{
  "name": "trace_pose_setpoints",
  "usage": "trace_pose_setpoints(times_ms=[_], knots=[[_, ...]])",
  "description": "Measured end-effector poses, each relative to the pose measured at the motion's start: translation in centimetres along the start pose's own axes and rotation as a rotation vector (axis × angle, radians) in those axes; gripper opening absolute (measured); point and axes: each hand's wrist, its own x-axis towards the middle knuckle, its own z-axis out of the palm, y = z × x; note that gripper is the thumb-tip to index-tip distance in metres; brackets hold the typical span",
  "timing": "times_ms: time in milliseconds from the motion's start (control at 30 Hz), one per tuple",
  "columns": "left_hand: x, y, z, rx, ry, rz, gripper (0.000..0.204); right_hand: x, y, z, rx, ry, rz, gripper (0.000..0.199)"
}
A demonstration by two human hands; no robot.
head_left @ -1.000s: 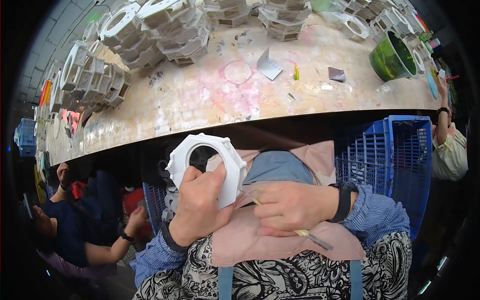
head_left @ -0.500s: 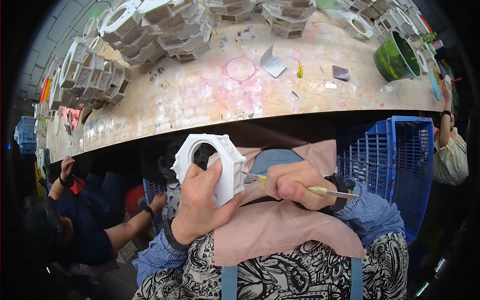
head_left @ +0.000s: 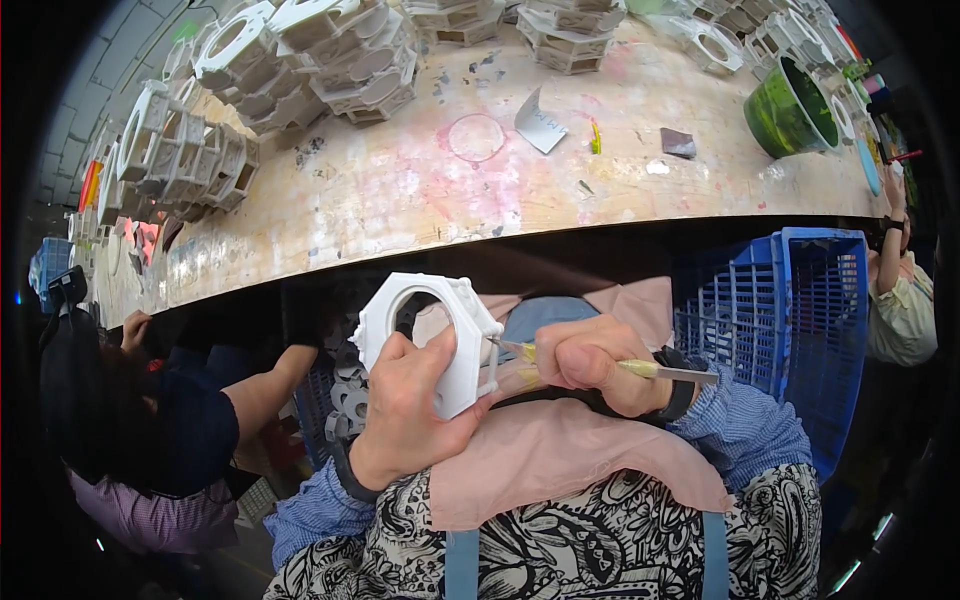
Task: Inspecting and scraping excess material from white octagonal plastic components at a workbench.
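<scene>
The tool (head_left: 637,368) is clamped in the curled fingers of the right hand (head_left: 612,366), its long axis laid from just past nine o'clock, where the thin tip is pointed, to just past three, where a flat metal end is seen sticking out behind. The frame (head_left: 462,372) is gripped by the left hand (head_left: 405,415), some fingers set in its round opening, and is held tilted at nine o'clock from the right fingers. Its near side is met, or almost met, by the tip; contact cannot be told.

At six o'clock the lap is covered by a pink cloth (head_left: 560,450). White parts (head_left: 352,400) are piled at nine, with a co-worker (head_left: 205,420) seen beyond; a blue crate (head_left: 825,330) is set at three. At twelve, the desk (head_left: 370,215) is topped by stacked frames (head_left: 350,70) towards eleven and a green bucket (head_left: 785,105) between one and two.
</scene>
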Motion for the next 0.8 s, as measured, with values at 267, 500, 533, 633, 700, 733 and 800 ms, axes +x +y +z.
trace_pose_setpoints(times_ms=[267, 500, 533, 633, 700, 733, 800], knots=[[-0.3, -0.1, 0.7, -0.037, 0.145, 0.007, 0.069, -0.2, -0.9, 0.3, 0.081, -0.199, 0.109, 0.037], [0.1, 0.0, -0.2, 0.039, 0.08, 0.009, 0.067, 0.0, -0.8, 0.0, -0.099, -0.017, -0.168, 0.031], [0.1, 0.0, -0.2, 0.032, 0.066, 0.009, 0.067, 0.0, -0.6, 0.0, -0.11, -0.02, -0.187, 0.03], [0.2, 0.0, -0.2, 0.02, 0.05, 0.01, 0.066, 0.2, 0.1, -0.1, -0.128, -0.052, -0.218, 0.028], [0.2, -0.1, -0.1, 0.011, 0.048, 0.017, 0.066, 0.3, 0.2, -0.1, -0.14, -0.077, -0.228, 0.027], [0.1, -0.2, 0.0, 0.008, 0.05, 0.03, 0.067, 0.4, 0.1, -0.1, -0.145, -0.076, -0.233, 0.027], [0.0, -0.2, 0.0, 0.006, 0.051, 0.042, 0.067, 0.5, 0.1, 0.1, -0.149, -0.075, -0.24, 0.027]])
